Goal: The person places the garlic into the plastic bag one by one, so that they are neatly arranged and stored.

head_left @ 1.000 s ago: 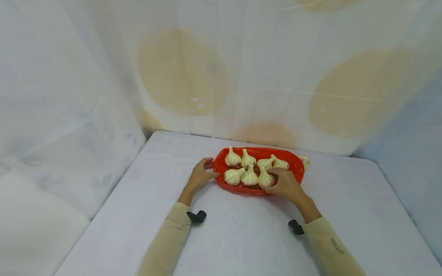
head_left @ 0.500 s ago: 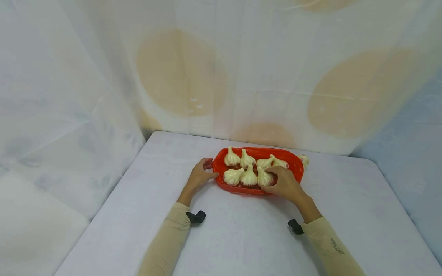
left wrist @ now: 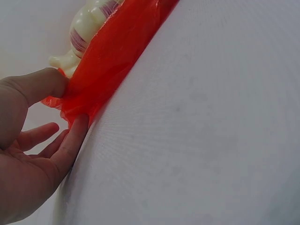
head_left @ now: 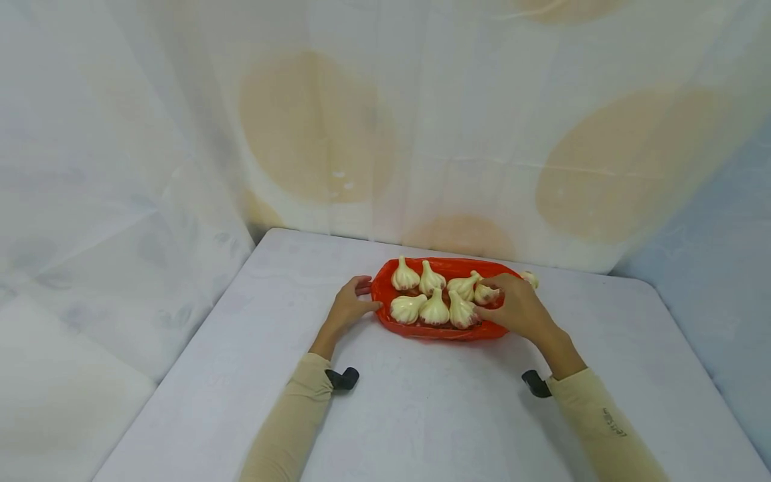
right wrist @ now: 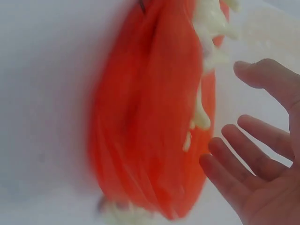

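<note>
A long oval tray wrapped in red plastic (head_left: 415,331) holds several garlic bulbs in two rows. My left hand (head_left: 347,308) grips its left end; in the left wrist view the thumb (left wrist: 49,84) lies on the red rim and the index finger presses from below. Over the right end hovers my right hand (head_left: 525,309), fingers spread and nothing between them, as the right wrist view also shows. Its thumb is close to the front-right garlic bulb (head_left: 461,312). Another bulb (head_left: 486,293) at the back right is partly hidden by the fingers.
One more garlic bulb (head_left: 531,278) lies on the white table (head_left: 409,408) just beyond the tray's right end. Pale curtains (head_left: 458,134) with tan circles hang behind the table and at both sides.
My right hand has let go of the front-right garlic bulb and shifted right, its fingers spreading. That bulb stays in the tray. The left hand has not moved.
</note>
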The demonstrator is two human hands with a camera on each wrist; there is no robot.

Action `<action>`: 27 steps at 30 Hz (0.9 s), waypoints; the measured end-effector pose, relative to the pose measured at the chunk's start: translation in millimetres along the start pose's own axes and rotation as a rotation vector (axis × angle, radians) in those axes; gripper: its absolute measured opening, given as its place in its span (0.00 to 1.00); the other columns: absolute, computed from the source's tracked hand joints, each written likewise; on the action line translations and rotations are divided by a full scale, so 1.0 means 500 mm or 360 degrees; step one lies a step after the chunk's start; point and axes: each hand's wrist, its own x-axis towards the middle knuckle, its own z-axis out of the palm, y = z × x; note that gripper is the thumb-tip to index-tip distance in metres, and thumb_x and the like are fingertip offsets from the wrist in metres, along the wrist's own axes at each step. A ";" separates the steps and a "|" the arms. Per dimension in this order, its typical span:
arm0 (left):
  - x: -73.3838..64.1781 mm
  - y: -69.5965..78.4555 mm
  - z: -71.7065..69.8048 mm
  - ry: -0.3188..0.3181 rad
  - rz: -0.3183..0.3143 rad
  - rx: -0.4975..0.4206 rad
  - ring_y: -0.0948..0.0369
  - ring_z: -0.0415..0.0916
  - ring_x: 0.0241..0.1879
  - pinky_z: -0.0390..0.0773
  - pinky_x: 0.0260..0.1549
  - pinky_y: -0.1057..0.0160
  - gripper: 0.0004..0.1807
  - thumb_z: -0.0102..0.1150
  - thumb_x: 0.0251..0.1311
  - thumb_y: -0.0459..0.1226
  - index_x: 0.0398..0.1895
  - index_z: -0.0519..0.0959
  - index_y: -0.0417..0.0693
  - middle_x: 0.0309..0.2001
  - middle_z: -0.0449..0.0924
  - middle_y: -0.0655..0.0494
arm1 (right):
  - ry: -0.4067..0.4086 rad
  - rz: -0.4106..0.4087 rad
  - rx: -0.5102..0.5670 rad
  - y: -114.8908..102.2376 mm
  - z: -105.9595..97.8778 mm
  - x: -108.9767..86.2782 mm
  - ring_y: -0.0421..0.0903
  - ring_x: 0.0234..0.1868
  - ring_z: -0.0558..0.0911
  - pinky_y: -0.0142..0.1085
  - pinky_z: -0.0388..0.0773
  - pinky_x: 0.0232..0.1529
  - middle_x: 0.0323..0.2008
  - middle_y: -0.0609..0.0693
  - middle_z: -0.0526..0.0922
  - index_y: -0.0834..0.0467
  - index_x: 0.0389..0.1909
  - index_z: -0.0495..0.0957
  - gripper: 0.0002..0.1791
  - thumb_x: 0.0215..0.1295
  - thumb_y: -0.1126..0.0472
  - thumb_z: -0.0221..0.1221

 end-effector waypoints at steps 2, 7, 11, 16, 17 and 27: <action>0.001 0.000 0.000 0.0002 -0.0001 -0.0001 0.53 0.71 0.59 0.74 0.57 0.53 0.36 0.71 0.51 0.37 0.65 0.69 0.48 0.58 0.76 0.51 | -0.0011 0.0020 -0.0043 0.006 -0.018 0.008 0.61 0.52 0.77 0.57 0.75 0.53 0.50 0.64 0.80 0.69 0.53 0.77 0.30 0.51 0.59 0.73; 0.001 0.000 0.002 0.0007 -0.0004 0.0004 0.53 0.71 0.59 0.75 0.57 0.53 0.36 0.71 0.51 0.37 0.65 0.69 0.48 0.58 0.76 0.51 | -0.0076 0.0131 -0.0119 0.012 -0.075 0.034 0.64 0.54 0.75 0.57 0.78 0.49 0.53 0.65 0.78 0.67 0.56 0.76 0.29 0.55 0.60 0.70; 0.001 0.003 0.002 0.0009 -0.0001 0.0010 0.54 0.71 0.58 0.75 0.56 0.53 0.36 0.71 0.51 0.37 0.65 0.69 0.48 0.57 0.76 0.51 | -0.0112 0.0198 -0.0190 0.018 -0.113 0.063 0.64 0.52 0.75 0.56 0.81 0.44 0.53 0.66 0.77 0.66 0.57 0.75 0.29 0.55 0.60 0.69; 0.000 0.006 -0.001 0.0008 -0.0015 0.0008 0.53 0.71 0.59 0.75 0.56 0.52 0.36 0.71 0.51 0.38 0.66 0.69 0.48 0.58 0.75 0.51 | -0.0200 0.0289 -0.0282 0.037 -0.141 0.102 0.64 0.54 0.74 0.57 0.79 0.46 0.55 0.67 0.76 0.65 0.59 0.73 0.30 0.56 0.60 0.68; 0.000 0.006 -0.002 0.0008 -0.0017 0.0006 0.53 0.71 0.59 0.75 0.56 0.52 0.36 0.70 0.52 0.38 0.66 0.69 0.48 0.58 0.75 0.51 | -0.0222 0.0294 -0.0299 0.044 -0.143 0.110 0.64 0.54 0.74 0.57 0.79 0.47 0.55 0.67 0.76 0.65 0.59 0.73 0.29 0.56 0.60 0.68; -0.002 0.003 0.005 0.0005 -0.0023 0.0001 0.53 0.71 0.59 0.76 0.55 0.53 0.36 0.70 0.52 0.38 0.66 0.69 0.49 0.58 0.75 0.51 | -0.0458 0.0338 -0.0361 0.134 -0.167 0.145 0.64 0.51 0.75 0.56 0.79 0.48 0.52 0.69 0.76 0.68 0.56 0.73 0.26 0.60 0.59 0.65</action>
